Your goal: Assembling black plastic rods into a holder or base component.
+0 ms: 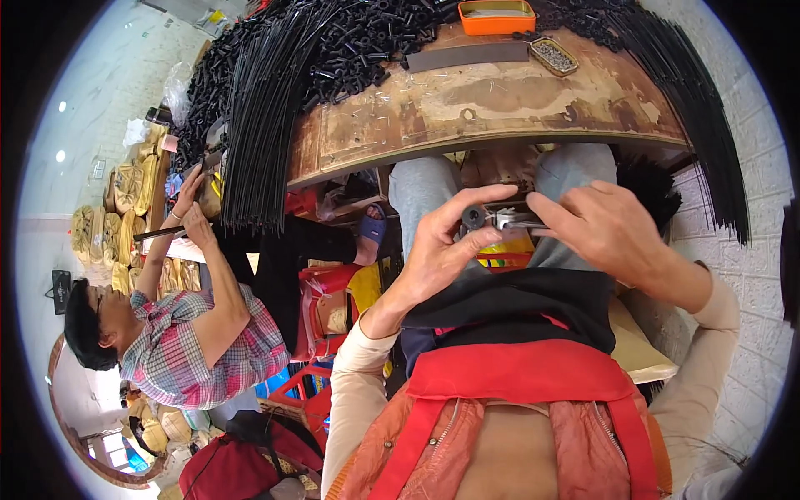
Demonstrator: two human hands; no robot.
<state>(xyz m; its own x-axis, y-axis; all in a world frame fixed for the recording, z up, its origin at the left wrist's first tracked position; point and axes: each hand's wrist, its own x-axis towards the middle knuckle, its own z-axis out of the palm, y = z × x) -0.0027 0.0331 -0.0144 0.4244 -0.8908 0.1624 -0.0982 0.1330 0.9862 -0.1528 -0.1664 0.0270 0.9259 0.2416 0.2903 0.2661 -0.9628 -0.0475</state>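
Above my lap, my left hand grips a short black tubular part between thumb and fingers, its round end with a centre hole facing up. Next to that end sits a small silver metal fitting, with thin dark pieces running from it toward the right. My right hand is closed beside the fitting, fingers curled and index finger pointing at it. What its fingers pinch is mostly hidden.
A worn wooden table lies ahead, bearing heaped black tubular parts, bundled black rods, a dark flat bar, an orange box and a tray of small metal pieces. A co-worker sits at left; a wall stands right.
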